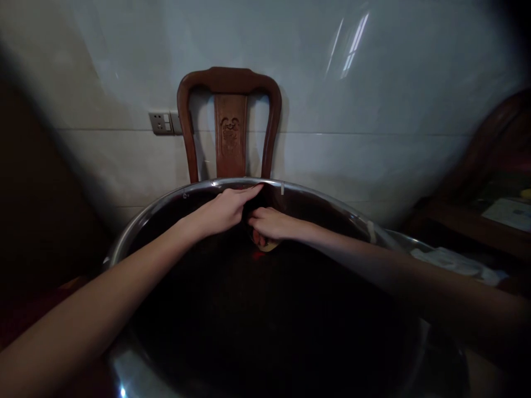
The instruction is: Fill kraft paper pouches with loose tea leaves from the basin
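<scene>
A large round vessel with a shiny metal rim (323,200) and a very dark inside fills the lower middle. My left hand (227,211) reaches to its far side, fingers stretched out along the inner wall and one fingertip at the rim. Just right of it and a little lower, my right hand (271,223) is curled down inside the vessel, closed on a pale yellowish piece (269,246). Only the lower edge of that piece shows, so its kind is unclear. A small red glint (258,255) lies beneath it in the dark.
A carved wooden chair (230,135) stands behind the vessel, against a tiled wall (352,99) with a socket plate (161,123). To the right, a whitish crumpled cloth or bag (456,264) lies beside the vessel. Further right is dark wooden furniture (460,221).
</scene>
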`<state>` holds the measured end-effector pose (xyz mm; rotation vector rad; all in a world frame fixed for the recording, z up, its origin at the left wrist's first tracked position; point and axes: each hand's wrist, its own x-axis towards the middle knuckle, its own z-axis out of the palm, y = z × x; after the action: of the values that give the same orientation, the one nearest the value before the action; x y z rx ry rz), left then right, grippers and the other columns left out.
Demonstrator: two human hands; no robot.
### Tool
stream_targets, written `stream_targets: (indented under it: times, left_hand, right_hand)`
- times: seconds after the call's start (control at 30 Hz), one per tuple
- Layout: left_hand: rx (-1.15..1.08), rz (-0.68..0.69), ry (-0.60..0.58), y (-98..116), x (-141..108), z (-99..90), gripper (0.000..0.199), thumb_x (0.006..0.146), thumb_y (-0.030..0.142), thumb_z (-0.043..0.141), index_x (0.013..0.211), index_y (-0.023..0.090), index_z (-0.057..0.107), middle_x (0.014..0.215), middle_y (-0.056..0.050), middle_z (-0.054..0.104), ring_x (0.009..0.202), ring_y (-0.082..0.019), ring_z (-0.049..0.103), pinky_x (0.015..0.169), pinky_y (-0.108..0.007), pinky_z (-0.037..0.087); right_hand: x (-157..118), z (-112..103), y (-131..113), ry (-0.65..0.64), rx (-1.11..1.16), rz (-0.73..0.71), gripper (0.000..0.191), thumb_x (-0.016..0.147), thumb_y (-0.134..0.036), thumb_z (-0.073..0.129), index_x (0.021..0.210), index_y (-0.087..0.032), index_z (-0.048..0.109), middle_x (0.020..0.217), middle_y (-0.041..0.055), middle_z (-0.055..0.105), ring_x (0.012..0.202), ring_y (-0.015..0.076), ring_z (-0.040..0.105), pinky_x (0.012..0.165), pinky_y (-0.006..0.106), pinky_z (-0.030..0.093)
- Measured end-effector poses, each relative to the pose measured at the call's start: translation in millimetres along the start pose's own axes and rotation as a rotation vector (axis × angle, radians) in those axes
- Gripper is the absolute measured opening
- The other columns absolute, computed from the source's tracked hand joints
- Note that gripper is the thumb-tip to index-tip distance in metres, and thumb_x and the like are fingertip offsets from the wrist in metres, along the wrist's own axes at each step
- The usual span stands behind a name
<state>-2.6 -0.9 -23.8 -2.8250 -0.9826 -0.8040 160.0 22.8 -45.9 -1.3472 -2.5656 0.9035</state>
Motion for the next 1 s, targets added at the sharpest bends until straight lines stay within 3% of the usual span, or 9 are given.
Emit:
stream_targets:
  times: [0.27,0.4,0.5,0.6,0.77,0.9,1.0]
  left_hand:
    - [-0.008,0.036,0.028,-3,1,0.8,0.065,0.076,-0.009,0.039,0.138,0.009,0.038,0.139,-0.015,0.046,0.127,-0.021,0.047,0.109,-0.041,0.038]
    - [-0.008,0.024,0.005,-5,0,2.0,0.068,0.075,-0.009,0.039,0.139,0.011,0.037,0.140,-0.013,0.045,0.128,-0.020,0.046,0.109,-0.040,0.038]
    - [0.016,0.020,0.007,-5,0,1.6,0.069,0.074,-0.009,0.039,0.140,0.012,0.035,0.141,-0.013,0.044,0.129,-0.019,0.044,0.110,-0.040,0.036]
    - [0.041,0.002,-0.012,-5,0,0.2,0.069,0.074,-0.007,0.039,0.140,0.009,0.034,0.141,-0.015,0.043,0.130,-0.021,0.043,0.110,-0.041,0.036]
    - [0.056,0.002,-0.068,1,0,-1.5,0.071,0.074,-0.007,0.039,0.142,0.011,0.030,0.143,-0.014,0.040,0.132,-0.022,0.039,0.109,-0.043,0.037]
    - [0.074,-0.005,-0.108,5,1,-1.3,0.069,0.076,-0.007,0.038,0.142,0.011,0.030,0.146,-0.015,0.035,0.135,-0.023,0.034,0.110,-0.043,0.036]
    - [0.079,-0.015,-0.115,6,1,-0.2,0.069,0.077,-0.006,0.038,0.143,0.011,0.029,0.146,-0.014,0.035,0.136,-0.023,0.034,0.110,-0.043,0.037]
  right_hand:
    - [3,-16,-1,0.243,-0.228,-0.083,0.028,0.078,-0.029,0.049,0.091,-0.010,0.065,0.084,0.0134,0.066,0.069,0.0180,0.059,0.060,0.029,0.045]
    - [-10,-13,-12,0.208,-0.474,-0.177,0.035,0.083,-0.032,0.041,0.079,-0.010,0.068,0.077,0.0139,0.065,0.067,0.0202,0.060,0.064,0.035,0.046]
    - [-15,1,-13,0.303,-0.837,-0.311,0.041,0.085,-0.027,0.039,0.104,-0.003,0.066,0.099,0.0226,0.065,0.092,0.0314,0.061,0.083,0.046,0.045]
    - [-11,19,-4,0.431,-1.068,-0.397,0.054,0.083,-0.023,0.042,0.131,0.004,0.046,0.132,0.0290,0.046,0.125,0.0414,0.040,0.102,0.054,0.031]
    - [2,29,18,0.307,-0.990,-0.262,0.065,0.086,-0.023,0.039,0.145,-0.002,0.024,0.147,0.0249,0.026,0.137,0.0427,0.016,0.109,0.058,0.018]
    - [14,21,24,0.185,-0.920,-0.154,0.072,0.084,-0.021,0.043,0.149,-0.011,0.015,0.152,0.0210,0.018,0.137,0.0456,0.013,0.107,0.065,0.013]
    - [26,13,29,0.149,-0.908,-0.111,0.073,0.080,-0.018,0.048,0.149,-0.015,0.020,0.153,0.0187,0.016,0.137,0.0460,0.014,0.108,0.065,0.011]
